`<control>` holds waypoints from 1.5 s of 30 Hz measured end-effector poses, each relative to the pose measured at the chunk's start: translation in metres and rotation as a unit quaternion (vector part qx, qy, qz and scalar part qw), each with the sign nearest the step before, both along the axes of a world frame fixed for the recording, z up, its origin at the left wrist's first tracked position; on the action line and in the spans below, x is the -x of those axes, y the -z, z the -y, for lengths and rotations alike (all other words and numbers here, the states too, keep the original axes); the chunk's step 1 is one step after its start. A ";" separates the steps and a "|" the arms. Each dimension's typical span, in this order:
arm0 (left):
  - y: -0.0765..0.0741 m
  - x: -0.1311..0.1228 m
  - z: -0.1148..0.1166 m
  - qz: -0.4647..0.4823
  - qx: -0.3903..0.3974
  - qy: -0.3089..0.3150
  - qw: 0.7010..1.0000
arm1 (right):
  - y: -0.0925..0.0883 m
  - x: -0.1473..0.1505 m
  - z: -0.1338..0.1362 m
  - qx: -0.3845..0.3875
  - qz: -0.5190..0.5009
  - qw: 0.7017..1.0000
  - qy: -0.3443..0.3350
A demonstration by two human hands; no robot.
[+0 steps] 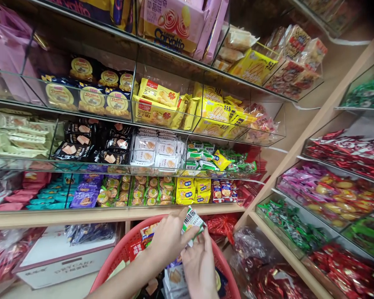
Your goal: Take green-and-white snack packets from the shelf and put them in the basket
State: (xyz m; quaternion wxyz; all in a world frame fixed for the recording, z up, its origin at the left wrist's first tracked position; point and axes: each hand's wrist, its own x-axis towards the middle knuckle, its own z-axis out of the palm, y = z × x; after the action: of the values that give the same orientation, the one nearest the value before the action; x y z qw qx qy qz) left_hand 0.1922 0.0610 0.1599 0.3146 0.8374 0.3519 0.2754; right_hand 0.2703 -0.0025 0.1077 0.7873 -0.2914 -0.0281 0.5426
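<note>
Holding a green-and-white packet [192, 221] with Chinese writing over the red basket [124, 249], both hands, left [170, 240] and right [199, 265], pinch it. Up top, a pink box [171, 20] reads "Carvalfo".

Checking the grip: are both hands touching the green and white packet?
Touching. The head view shows the left hand pinching the green and white packet, and the right hand fingers meeting its lower edge.

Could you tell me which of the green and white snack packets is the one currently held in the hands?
The green and white packet pinched between both hands above the red basket; the other green packets lie in their shelf bin.
</note>
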 end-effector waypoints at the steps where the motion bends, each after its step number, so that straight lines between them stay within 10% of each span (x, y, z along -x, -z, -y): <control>1: -0.001 0.000 0.005 -0.039 -0.017 -0.005 0.999 | 0.001 0.003 0.001 0.004 -0.003 1.000 -0.002; 5: 0.002 0.002 0.012 -0.102 -0.045 -0.022 0.994 | 0.001 0.008 0.003 0.011 -0.018 1.000 0.008; 15: -0.016 0.032 -0.022 0.173 0.120 -0.063 0.975 | -0.017 0.010 0.010 0.017 -0.061 0.998 0.009; 25: 0.002 0.025 0.013 0.004 -0.073 0.006 0.997 | -0.022 0.023 0.022 -0.053 0.013 0.998 -0.031; 34: 0.004 0.024 0.023 -0.056 -0.075 0.065 0.994 | -0.021 0.018 0.052 -0.026 0.090 0.994 -0.051; 40: -0.004 0.045 0.047 0.032 0.135 0.092 0.986 | 0.004 -0.032 0.103 0.059 0.297 0.949 0.085; 43: 0.011 0.048 0.080 0.057 0.344 0.131 0.928 | 0.044 -0.066 0.133 0.200 0.444 0.846 0.219; 45: 0.035 0.044 0.104 0.085 0.440 0.176 0.876 | 0.072 -0.077 0.148 0.265 0.442 0.832 0.205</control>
State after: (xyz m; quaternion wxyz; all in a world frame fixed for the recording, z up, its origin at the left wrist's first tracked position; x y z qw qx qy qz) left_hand 0.1478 -0.0430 0.1246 0.7228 0.6338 0.2556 0.1024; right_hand 0.3475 -0.1503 0.0353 0.6767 -0.6969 -0.1675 0.1683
